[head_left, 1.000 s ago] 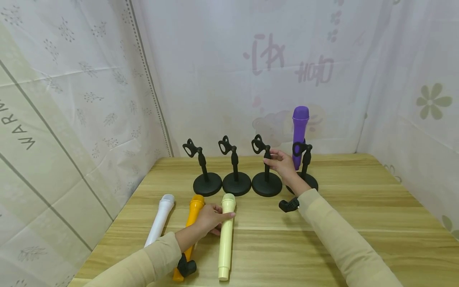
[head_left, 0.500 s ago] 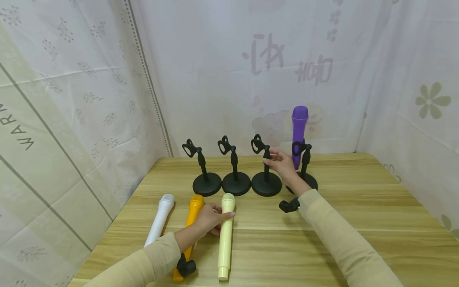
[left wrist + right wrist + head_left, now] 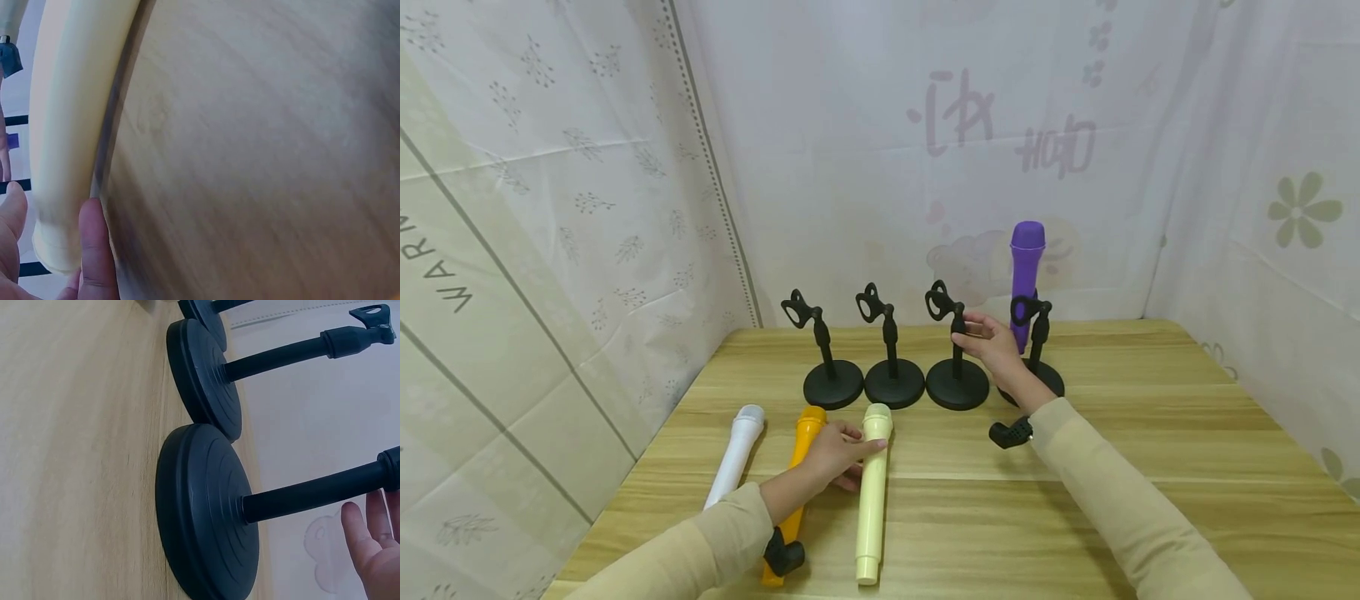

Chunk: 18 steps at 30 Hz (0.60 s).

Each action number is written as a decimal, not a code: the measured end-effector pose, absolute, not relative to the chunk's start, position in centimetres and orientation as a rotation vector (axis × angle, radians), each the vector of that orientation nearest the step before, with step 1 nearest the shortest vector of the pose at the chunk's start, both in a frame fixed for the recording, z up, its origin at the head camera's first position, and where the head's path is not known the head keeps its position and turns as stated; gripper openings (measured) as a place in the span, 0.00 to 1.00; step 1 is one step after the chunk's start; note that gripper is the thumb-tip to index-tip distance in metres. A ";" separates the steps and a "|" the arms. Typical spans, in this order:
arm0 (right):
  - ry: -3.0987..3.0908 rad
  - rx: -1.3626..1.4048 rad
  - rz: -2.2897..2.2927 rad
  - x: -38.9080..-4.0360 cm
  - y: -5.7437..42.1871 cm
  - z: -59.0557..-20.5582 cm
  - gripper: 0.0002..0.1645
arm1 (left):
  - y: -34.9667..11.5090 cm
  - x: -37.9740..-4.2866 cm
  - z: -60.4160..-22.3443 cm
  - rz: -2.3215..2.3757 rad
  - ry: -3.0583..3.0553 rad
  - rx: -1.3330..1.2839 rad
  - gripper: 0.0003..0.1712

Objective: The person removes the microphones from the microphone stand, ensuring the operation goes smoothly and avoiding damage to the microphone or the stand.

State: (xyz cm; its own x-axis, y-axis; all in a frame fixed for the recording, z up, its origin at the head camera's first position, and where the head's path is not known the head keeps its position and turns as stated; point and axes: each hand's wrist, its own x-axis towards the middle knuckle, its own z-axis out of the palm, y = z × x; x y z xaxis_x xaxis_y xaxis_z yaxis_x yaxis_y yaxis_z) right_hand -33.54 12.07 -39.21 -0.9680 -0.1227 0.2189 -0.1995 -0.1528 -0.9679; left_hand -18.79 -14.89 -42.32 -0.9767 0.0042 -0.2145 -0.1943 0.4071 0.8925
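Observation:
My left hand holds a pale yellow microphone near its head, thumb across the top and fingers at its left side. In the left wrist view the microphone lies between thumb and finger, close over the wood. With thumb and fingers, my right hand grips the upper pole of a black microphone stand, third from the left, whose clip holds nothing. The right wrist view shows fingertips right at that pole's collar. A purple microphone stands tilted in the clip of the rightmost stand.
Two more black stands with bare clips, the leftmost stand and its neighbour stand, continue the row. A white microphone and an orange microphone, partly under my left arm, lie on the wooden table. Patterned curtains surround it.
Both hands keep their places on the yellow microphone and the third stand. My left wrist has shifted slightly left and the right wrist slightly right; the stands and microphones look unmoved.

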 end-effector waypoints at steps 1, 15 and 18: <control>-2.015 0.390 2.308 -33.4 12.1 -39.2 0.31 | -14.9 -18.8 -42.2 1.600 2.480 -0.178 0.40; -2.190 0.372 2.216 -31.2 13.4 -38.6 0.32 | -15.5 -19.2 -40.0 1.641 2.496 -0.159 0.40; -2.201 0.405 2.200 -31.0 13.8 -38.7 0.33 | -15.2 -19.6 -39.4 1.668 2.513 -0.113 0.39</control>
